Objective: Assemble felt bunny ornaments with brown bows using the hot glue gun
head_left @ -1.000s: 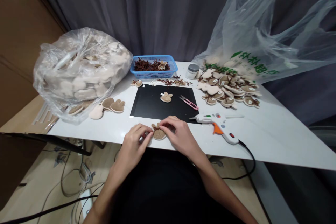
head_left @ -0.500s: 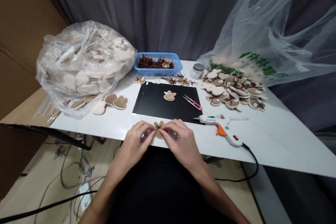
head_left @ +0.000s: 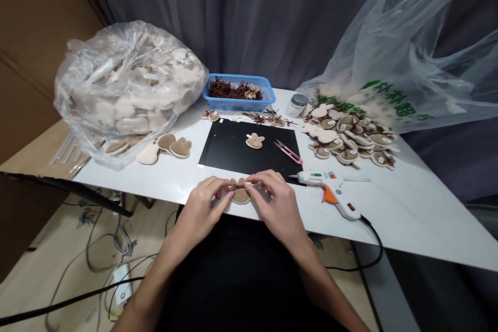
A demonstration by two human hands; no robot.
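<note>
A small tan rabbit-shaped felt piece with a brown bow lies at the near edge of the white table. My left hand pinches its left side with curled fingers. My right hand pinches the right side, fingertips at the bow. Both hands rest on the table just in front of the black mat.
On the mat lie another rabbit piece and pink snips. A white glue gun lies to the right with its cord over the edge. A blue basket, a small jar, a pile of finished pieces, and two plastic bags stand around.
The camera shifted a little; the hands and the rabbit piece stayed at the table's near edge, and the fingers have moved apart along the bow.
</note>
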